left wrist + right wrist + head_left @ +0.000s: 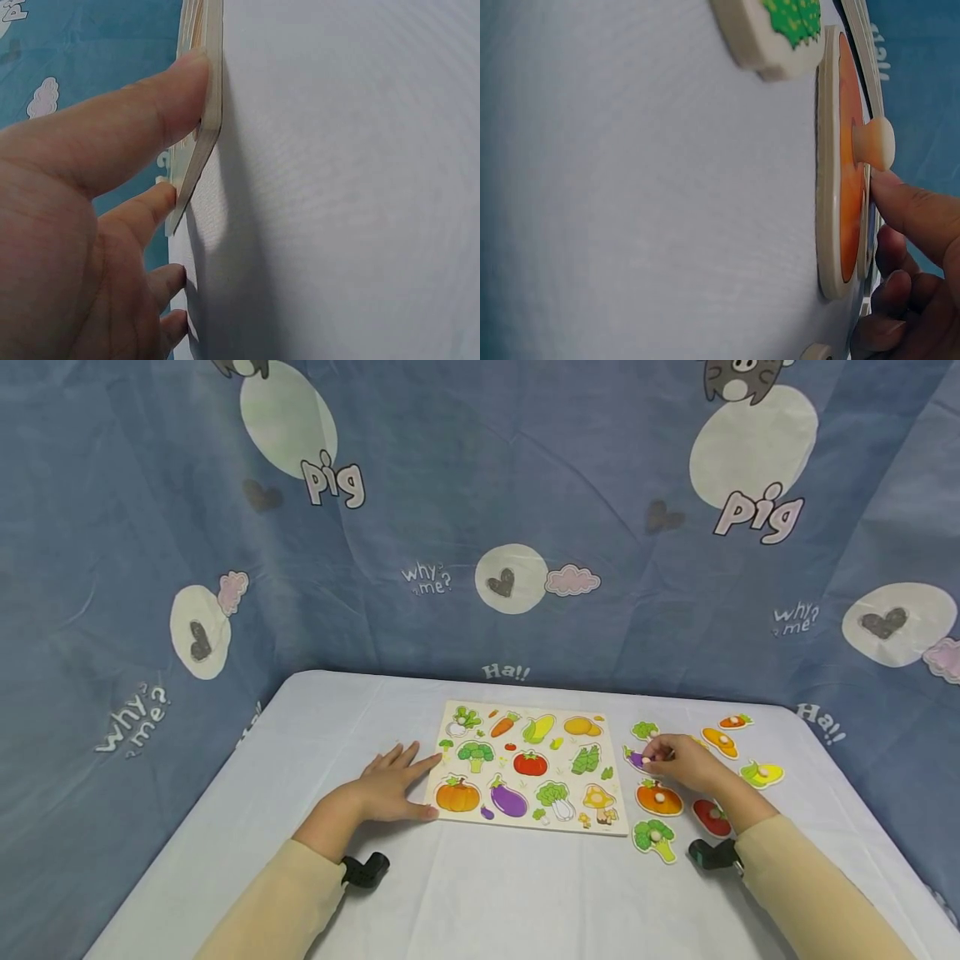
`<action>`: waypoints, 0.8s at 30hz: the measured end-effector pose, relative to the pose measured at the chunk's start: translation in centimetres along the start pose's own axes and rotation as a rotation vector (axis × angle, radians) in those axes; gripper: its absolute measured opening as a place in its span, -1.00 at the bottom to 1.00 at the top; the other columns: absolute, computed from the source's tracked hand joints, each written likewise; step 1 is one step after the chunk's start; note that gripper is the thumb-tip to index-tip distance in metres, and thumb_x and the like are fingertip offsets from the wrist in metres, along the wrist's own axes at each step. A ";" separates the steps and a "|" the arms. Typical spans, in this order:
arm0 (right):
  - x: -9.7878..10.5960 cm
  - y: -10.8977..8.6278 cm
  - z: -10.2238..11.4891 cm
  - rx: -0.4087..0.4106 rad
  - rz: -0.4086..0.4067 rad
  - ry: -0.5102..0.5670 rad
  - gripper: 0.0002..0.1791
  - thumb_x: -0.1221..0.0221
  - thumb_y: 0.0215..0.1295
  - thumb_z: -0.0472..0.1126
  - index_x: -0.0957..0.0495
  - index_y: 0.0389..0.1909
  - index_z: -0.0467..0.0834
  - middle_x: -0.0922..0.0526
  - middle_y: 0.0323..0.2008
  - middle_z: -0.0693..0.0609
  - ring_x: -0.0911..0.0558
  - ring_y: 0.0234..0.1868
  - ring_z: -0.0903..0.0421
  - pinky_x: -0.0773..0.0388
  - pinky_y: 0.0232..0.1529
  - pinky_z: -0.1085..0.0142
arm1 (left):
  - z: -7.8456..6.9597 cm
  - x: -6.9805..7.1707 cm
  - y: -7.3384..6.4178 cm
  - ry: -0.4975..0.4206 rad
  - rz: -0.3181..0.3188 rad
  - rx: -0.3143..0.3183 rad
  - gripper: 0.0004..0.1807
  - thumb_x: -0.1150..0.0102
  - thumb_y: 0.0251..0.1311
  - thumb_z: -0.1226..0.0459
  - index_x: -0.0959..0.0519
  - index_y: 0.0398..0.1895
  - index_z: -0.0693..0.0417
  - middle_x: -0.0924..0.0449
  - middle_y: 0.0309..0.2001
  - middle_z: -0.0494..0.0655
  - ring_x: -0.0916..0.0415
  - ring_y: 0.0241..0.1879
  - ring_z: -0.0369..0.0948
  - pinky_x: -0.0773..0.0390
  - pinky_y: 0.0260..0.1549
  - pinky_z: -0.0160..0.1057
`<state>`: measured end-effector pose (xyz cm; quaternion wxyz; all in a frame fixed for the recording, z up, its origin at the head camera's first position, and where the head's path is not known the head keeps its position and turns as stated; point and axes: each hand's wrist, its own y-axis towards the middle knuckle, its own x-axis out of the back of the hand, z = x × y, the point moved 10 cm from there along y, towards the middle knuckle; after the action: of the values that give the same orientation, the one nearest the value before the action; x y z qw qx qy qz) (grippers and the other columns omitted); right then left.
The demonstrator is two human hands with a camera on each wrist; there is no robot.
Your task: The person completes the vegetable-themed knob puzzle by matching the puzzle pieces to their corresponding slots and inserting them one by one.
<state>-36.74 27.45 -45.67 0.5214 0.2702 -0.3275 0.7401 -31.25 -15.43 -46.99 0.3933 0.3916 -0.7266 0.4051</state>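
Observation:
A wooden vegetable puzzle board (491,748) lies on the white table. My left hand (390,785) has its fingers spread at the board's left side; its thumb (191,82) and index fingertip touch the edge. To the right of the board, my right hand (678,758) pinches the small knob of a purple eggplant puzzle piece (634,758). In the right wrist view, the orange pumpkin piece (850,202) with its round knob stands in front of the fingers and hides the eggplant piece.
Around my right hand lie more knobbed pieces: broccoli (654,839), tomato (711,818), corn (763,774), a carrot (735,722), an orange-yellow piece (720,742) and a leafy green piece (643,729). Behind the table hangs a blue patterned cloth (420,527).

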 end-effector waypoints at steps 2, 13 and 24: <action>0.0 0.0 -0.1 0.000 0.001 0.003 -0.86 -0.30 0.34 -0.22 -0.58 -0.18 -0.18 -0.45 -0.36 -0.03 -0.45 -0.25 0.02 -0.43 -0.25 0.25 | 0.2 -0.2 0.2 0.000 -0.008 0.000 0.07 -0.28 0.07 -0.29 -0.08 0.60 -0.19 0.20 0.60 0.17 0.34 0.56 0.22 0.28 0.47 0.24; 0.0 0.0 0.0 0.011 0.006 -0.013 -0.87 -0.27 0.37 -0.21 -0.58 -0.19 -0.20 -0.47 -0.37 -0.02 -0.46 -0.26 0.02 -0.44 -0.22 0.24 | -0.1 0.0 0.1 -0.005 -0.014 -0.011 0.08 -0.27 0.06 -0.31 -0.10 0.60 -0.16 0.18 0.59 0.22 0.32 0.55 0.25 0.27 0.46 0.27; 0.1 -0.6 2.7 0.046 -0.012 -0.015 -0.83 -0.28 0.36 -0.17 -0.60 -0.19 -0.20 -0.47 -0.39 0.00 -0.43 -0.30 0.03 -0.39 -0.34 0.27 | 0.3 -0.2 0.3 -0.009 -0.020 -0.011 0.09 -0.27 0.03 -0.33 -0.10 0.59 -0.16 0.18 0.59 0.20 0.33 0.55 0.24 0.27 0.46 0.27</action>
<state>-36.08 25.58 -43.79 0.5171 0.2896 -0.3127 0.7423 -31.52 -15.57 -47.42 0.3960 0.3984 -0.7267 0.3955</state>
